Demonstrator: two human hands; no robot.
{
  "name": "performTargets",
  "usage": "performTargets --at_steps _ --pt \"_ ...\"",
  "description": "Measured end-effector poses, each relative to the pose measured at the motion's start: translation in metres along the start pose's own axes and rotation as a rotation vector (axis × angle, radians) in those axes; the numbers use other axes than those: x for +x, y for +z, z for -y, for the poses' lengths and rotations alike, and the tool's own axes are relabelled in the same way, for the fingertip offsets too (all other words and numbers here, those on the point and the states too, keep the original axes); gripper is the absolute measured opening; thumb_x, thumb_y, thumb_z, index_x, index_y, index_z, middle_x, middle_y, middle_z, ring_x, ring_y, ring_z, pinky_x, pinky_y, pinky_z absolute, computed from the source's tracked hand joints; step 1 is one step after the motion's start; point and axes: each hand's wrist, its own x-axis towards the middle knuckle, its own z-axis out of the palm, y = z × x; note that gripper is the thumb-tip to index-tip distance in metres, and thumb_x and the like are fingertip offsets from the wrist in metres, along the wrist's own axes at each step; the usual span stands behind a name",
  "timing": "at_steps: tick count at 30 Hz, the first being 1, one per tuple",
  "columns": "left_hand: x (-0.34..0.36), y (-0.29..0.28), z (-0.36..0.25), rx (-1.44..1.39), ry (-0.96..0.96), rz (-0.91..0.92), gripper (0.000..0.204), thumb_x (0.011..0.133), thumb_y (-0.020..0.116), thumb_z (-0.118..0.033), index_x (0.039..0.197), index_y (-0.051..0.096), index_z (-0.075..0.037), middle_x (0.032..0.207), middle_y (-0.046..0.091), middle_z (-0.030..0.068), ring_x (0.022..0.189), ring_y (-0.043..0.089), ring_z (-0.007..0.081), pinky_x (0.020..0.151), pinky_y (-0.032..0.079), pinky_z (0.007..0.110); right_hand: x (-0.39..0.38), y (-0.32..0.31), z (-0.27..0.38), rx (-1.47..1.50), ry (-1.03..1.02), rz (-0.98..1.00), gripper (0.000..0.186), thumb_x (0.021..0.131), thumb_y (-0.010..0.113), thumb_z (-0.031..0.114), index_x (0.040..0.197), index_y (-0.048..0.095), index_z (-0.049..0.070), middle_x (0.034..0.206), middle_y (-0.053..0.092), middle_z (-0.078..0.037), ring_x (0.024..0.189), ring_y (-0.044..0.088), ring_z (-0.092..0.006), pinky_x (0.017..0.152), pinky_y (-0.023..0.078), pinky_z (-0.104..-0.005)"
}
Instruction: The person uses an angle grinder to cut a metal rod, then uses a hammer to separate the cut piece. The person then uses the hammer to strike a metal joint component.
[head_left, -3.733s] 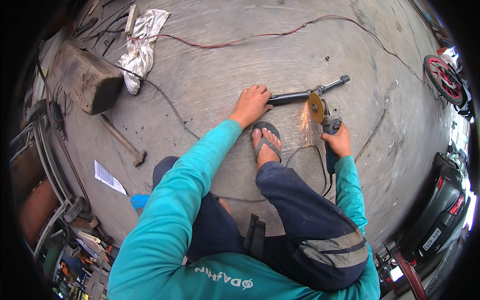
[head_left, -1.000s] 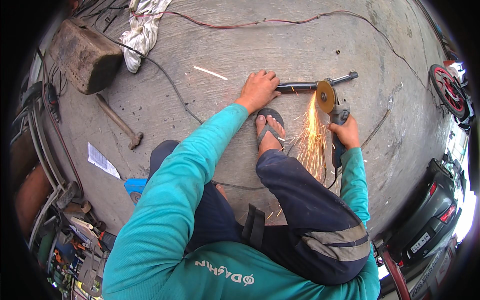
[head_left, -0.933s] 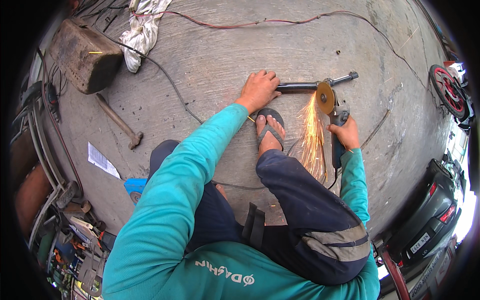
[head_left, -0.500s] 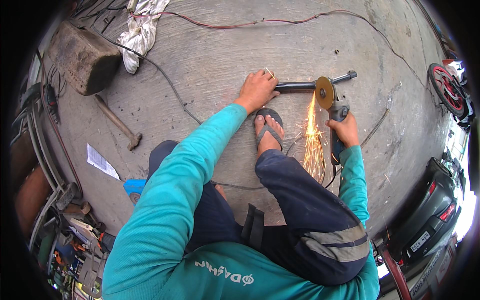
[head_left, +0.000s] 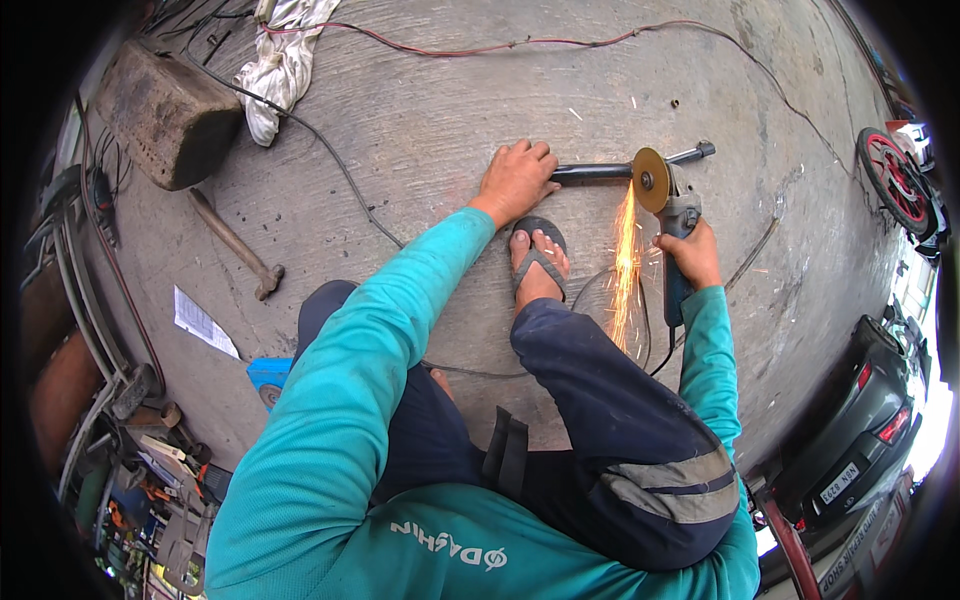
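Observation:
My left hand [head_left: 517,181] presses a black metal tube [head_left: 592,173] down against the concrete floor, its fingers wrapped over the tube's left end. The right hand [head_left: 692,252] grips the body of an angle grinder [head_left: 676,283]. The grinder's gold-coloured disc [head_left: 650,180] stands against the tube near its right part. A stream of orange sparks [head_left: 624,265] shoots from the contact back toward my right leg. Past the disc a thinner rod [head_left: 691,155] with a short cross end sticks out to the right. My sandalled foot [head_left: 539,256] rests just below the tube.
A worn block [head_left: 168,116], a hammer [head_left: 237,246] and a white cloth [head_left: 276,80] lie on the left. Nearby are a paper sheet [head_left: 204,322] and a blue box [head_left: 268,376]. A red-black cable [head_left: 480,52] crosses the far floor. A dark car [head_left: 850,420] stands right.
The spark stream has become narrower and less spread out. My right hand and the grinder's handle have shifted very slightly to the right; my left hand stays on the tube.

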Motion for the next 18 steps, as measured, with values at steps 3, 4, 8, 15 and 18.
performTargets --at_steps 3,4,8,15,18 --pt "0.000 0.000 0.000 0.004 -0.006 -0.001 0.032 0.088 0.082 -0.035 0.109 0.075 -0.012 0.116 0.068 0.0050 0.117 0.063 0.0280 0.095 0.053 0.046 -0.003 0.001 0.007 0.014 0.018 0.003 0.051 0.068 0.089 0.015 0.111 0.070 -0.004 0.099 0.077 -0.012 0.086 0.073 -0.0222 0.081 0.058 -0.0369" --pt "-0.001 0.000 0.000 0.008 -0.006 -0.004 0.032 0.088 0.082 -0.035 0.109 0.075 -0.011 0.117 0.068 0.0050 0.117 0.063 0.0280 0.094 0.053 0.046 -0.003 -0.001 0.012 -0.010 0.058 0.014 0.051 0.068 0.088 0.015 0.112 0.070 -0.004 0.100 0.077 -0.012 0.089 0.073 -0.0223 0.083 0.058 -0.0375" --pt "0.000 0.001 0.001 0.001 0.004 -0.010 0.032 0.088 0.082 -0.035 0.109 0.075 -0.012 0.117 0.068 0.0046 0.117 0.063 0.0281 0.094 0.053 0.046 -0.002 -0.003 0.009 -0.025 0.074 0.032 0.051 0.068 0.087 0.015 0.113 0.070 -0.002 0.102 0.077 -0.012 0.091 0.073 -0.0229 0.084 0.058 -0.0381" --pt "0.000 0.000 0.000 -0.003 -0.010 0.014 0.032 0.088 0.082 -0.035 0.110 0.075 -0.012 0.117 0.068 0.0041 0.117 0.063 0.0278 0.095 0.053 0.047 0.000 -0.003 0.003 -0.042 0.065 0.041 0.050 0.068 0.086 0.016 0.112 0.070 -0.002 0.102 0.077 -0.014 0.091 0.074 -0.0249 0.084 0.058 -0.0390" --pt "0.000 -0.001 -0.001 -0.006 -0.013 0.010 0.032 0.088 0.082 -0.035 0.110 0.075 -0.012 0.117 0.068 0.0042 0.117 0.063 0.0275 0.095 0.053 0.047 0.002 -0.004 -0.001 -0.076 0.074 0.041 0.050 0.068 0.087 0.016 0.112 0.071 -0.003 0.101 0.077 -0.013 0.089 0.074 -0.0241 0.083 0.058 -0.0387"
